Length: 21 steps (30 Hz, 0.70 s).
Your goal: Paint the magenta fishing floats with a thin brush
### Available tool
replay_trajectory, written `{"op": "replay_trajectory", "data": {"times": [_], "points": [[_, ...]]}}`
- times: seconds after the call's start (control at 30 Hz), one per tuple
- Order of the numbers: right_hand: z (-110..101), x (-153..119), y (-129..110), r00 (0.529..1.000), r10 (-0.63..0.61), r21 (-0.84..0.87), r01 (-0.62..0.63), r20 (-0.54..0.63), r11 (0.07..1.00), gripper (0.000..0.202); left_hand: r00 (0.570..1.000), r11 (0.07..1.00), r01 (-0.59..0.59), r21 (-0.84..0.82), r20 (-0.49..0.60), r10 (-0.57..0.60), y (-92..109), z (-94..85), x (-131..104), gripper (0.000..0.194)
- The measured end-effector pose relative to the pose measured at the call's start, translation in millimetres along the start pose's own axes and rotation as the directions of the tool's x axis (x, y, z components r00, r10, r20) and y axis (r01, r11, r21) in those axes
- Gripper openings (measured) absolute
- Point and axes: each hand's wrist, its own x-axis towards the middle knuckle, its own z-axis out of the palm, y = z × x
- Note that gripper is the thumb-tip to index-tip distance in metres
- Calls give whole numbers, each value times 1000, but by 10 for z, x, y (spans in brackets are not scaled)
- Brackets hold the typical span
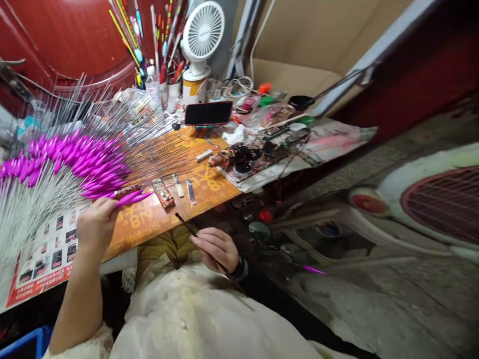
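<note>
My left hand [98, 222] is over the table's front left part, its fingers closed at the near edge of a large bunch of purple floats [90, 159] with thin stems. One or more purple floats [134, 198] point right from its fingertips; whether it grips them or only touches them is hard to tell. In front of my body, off the table's edge, my right hand [219, 249] is closed on a thin dark brush [185, 223]. The brush's tip points up and left. Small flat pieces [190, 191] and a patterned box [163, 193] lie between the hands, farther back.
A white fan [204, 32] stands at the back beside cups of colourful rods. A phone [208, 113] leans in front of it. Dark tools and small pots [243, 167] crowd a white cloth at the right. A blue container [26, 344] is at the lower left.
</note>
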Motion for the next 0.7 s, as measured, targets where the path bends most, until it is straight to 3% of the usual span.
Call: {"op": "replay_trajectory", "data": {"times": [0.1, 0.2, 0.47, 0.7], "points": [[-39, -8, 143, 1000, 16, -42, -17, -19, 999, 45, 994, 996, 82, -28, 73, -80, -385, 118, -186, 22], [-41, 5, 316, 998, 59, -70, -61, -32, 996, 45, 983, 986, 159, -43, 99, -154, -571, 150, -384, 21], [139, 179, 805, 977, 168, -192, -191, -127, 963, 44, 969, 972, 222, -74, 127, -211, -705, 191, -599, 22], [277, 289, 975, 934, 350, -256, -356, -69, 899, 49, 970, 974, 216, -68, 126, -207, -745, 196, -621, 24]]}}
